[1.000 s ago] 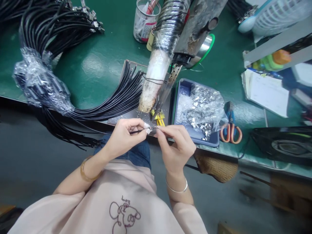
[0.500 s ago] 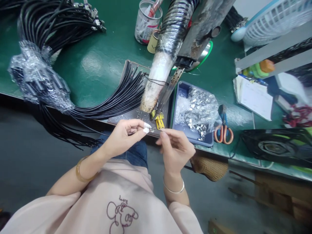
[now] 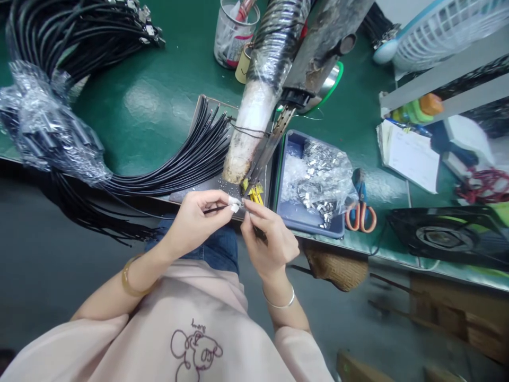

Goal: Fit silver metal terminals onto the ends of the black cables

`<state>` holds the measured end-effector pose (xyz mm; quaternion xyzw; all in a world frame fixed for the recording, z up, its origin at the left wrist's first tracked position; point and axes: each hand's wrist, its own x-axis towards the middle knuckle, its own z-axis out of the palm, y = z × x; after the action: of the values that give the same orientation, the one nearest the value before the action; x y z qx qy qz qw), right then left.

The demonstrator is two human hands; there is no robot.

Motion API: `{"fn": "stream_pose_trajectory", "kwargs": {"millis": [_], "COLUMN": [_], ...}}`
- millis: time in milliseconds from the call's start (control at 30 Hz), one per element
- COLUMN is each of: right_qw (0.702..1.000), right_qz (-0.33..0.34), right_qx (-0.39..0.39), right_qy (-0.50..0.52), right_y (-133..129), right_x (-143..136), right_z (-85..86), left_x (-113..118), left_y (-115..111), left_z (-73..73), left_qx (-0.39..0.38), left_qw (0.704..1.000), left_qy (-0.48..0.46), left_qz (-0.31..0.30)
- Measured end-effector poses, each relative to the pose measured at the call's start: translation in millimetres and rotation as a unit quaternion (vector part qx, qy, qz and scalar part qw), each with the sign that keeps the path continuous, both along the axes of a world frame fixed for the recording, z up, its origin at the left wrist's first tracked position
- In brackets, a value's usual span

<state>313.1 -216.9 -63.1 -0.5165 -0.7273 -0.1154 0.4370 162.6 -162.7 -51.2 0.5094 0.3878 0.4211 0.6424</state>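
Pale pink top (image 3: 207,323), dark-red line-drawn cartoon on chest. Blue jeans (image 3: 222,249). Amber bangle (image 3: 129,276) on left wrist; thin silver bracelet (image 3: 278,304) on right. Fingertips (image 3: 234,204) possibly taped white.

Factory assembly workstation: green-topped counter (image 3: 159,106), bundled black cables (image 3: 186,159), blue plastic tray of small metal clips (image 3: 318,178), orange-handled scissors (image 3: 360,212).

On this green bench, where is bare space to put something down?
One open patch of green mat lies between the coiled black cables, the fanned cable ends and the plastic jar. Around the blue tray and scissors it is crowded.
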Motion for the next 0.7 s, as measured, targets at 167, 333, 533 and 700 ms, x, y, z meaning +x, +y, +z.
{"fn": "stream_pose_trajectory", "kwargs": {"millis": [167, 333, 533, 700], "right_qw": [0.999, 0.995, 0.991, 0.991], "right_qz": [0.003, 0.011, 0.018, 0.019], "right_qx": [-0.014, -0.043, -0.067, -0.072], "right_qy": [0.035, 0.089, 0.116, 0.114], "right_y": [2.8, 4.7, 7.0, 8.5], "right_x": [1.9, 4.5, 6.1, 6.1], "right_z": [2.8, 6.8, 8.6, 13.2], "left_x": [3.8, 5.7, 6.2, 5.9], "left_y": [1.1, 5.3, 6.4, 6.7], "left_z": [3.6, 7.8, 10.4, 14.1], "left_qx": [0.025, 0.063, 0.097, 0.123], "left_qw": [0.998, 0.995, 0.989, 0.986], "left_qy": [0.047, 0.068, 0.099, 0.104], "left_qz": [0.032, 0.040, 0.046, 0.050]}}
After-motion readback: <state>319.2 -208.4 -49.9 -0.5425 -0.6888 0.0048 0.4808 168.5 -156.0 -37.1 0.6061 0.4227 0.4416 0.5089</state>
